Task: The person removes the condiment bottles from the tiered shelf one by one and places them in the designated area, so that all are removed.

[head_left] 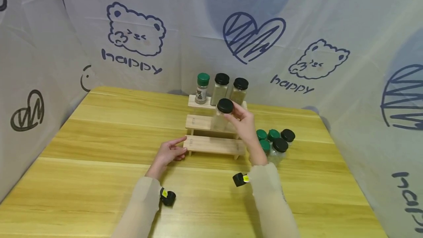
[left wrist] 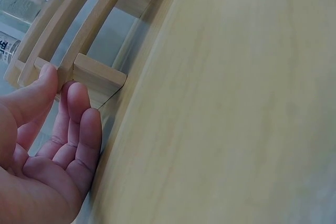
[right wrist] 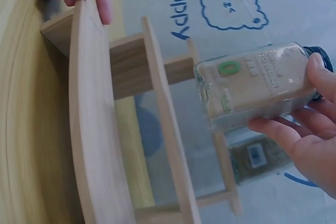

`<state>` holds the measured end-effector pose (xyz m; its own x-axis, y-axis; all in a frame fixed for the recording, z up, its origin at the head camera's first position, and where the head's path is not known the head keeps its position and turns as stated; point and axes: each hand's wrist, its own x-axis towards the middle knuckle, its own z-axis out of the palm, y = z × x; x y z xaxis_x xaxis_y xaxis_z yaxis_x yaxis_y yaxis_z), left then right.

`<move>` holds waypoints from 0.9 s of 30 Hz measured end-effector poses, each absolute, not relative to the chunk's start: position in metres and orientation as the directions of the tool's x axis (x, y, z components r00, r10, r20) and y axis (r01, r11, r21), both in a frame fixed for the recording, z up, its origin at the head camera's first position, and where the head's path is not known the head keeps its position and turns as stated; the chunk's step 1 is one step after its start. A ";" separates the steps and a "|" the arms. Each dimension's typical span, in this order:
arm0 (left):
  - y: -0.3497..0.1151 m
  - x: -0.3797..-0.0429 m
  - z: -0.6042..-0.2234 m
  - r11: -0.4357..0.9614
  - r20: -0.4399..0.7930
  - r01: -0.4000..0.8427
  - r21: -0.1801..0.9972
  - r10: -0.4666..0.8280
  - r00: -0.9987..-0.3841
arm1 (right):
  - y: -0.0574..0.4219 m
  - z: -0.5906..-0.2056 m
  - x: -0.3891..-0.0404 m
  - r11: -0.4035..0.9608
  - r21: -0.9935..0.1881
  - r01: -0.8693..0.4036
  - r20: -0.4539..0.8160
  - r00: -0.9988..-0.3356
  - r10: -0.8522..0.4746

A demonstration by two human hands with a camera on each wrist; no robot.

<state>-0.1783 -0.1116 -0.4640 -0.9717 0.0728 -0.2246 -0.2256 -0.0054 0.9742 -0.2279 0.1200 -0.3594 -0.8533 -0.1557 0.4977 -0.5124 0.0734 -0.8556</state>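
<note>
My right hand [head_left: 243, 122] grips a square glass spice jar [right wrist: 249, 85] by its black lid. The jar holds a pale powder. In the head view it is over the middle step of a small three-step wooden spice rack [head_left: 213, 144]; the right wrist view shows it clear of that step. At the rack's front left corner, my left hand [head_left: 169, 154] pinches the end of the lowest step between thumb and fingers, as the left wrist view shows. On the top step stand a green-capped shaker [head_left: 201, 89] and two black-lidded jars [head_left: 219, 90].
Right of the rack, beside my right forearm, several jars with green lids [head_left: 273, 135] and black lids [head_left: 280, 145] stand close together on the wooden table [head_left: 109, 150]. A white printed cloth [head_left: 195, 21] hangs behind the table and along its sides.
</note>
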 end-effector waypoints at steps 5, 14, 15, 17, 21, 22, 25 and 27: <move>-0.111 -0.179 -0.463 -0.014 -0.225 -0.227 0.974 0.076 -0.971 | 0.135 -0.354 -0.216 0.033 -0.875 -0.483 0.473 -0.868 -0.153; -0.111 -0.179 -0.464 -0.031 -0.229 -0.232 0.972 0.068 -0.971 | 0.163 -0.353 -0.192 0.036 -0.859 -0.510 0.498 -0.850 -0.172; -0.111 -0.179 -0.464 -0.033 -0.231 -0.233 0.972 0.068 -0.971 | 0.166 -0.353 -0.190 0.044 -0.857 -0.514 0.500 -0.849 -0.172; -0.110 -0.179 -0.463 -0.035 -0.234 -0.237 0.971 0.068 -0.970 | 0.172 -0.354 -0.186 0.062 -0.848 -0.526 0.510 -0.843 -0.169; -0.110 -0.178 -0.462 -0.031 -0.238 -0.241 0.970 0.069 -0.969 | 0.186 -0.355 -0.180 0.077 -0.802 -0.592 0.574 -0.800 -0.175; -0.110 -0.178 -0.462 -0.028 -0.239 -0.241 0.970 0.068 -0.969 | 0.189 -0.355 -0.179 0.071 -0.788 -0.612 0.594 -0.785 -0.175; -0.110 -0.178 -0.462 -0.023 -0.239 -0.241 0.970 0.065 -0.969 | 0.200 -0.355 -0.175 0.032 -0.759 -0.651 0.636 -0.751 -0.177; -0.110 -0.178 -0.462 -0.021 -0.237 -0.239 0.971 0.065 -0.969 | 0.207 -0.356 -0.171 0.011 -0.760 -0.649 0.639 -0.751 -0.167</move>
<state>-0.1780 -0.1098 -0.4620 -0.9693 0.0646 -0.2373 -0.2391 -0.0208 0.9708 -0.1714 0.2067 -0.3556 -0.7508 -0.1674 0.6389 -0.6495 0.0111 -0.7603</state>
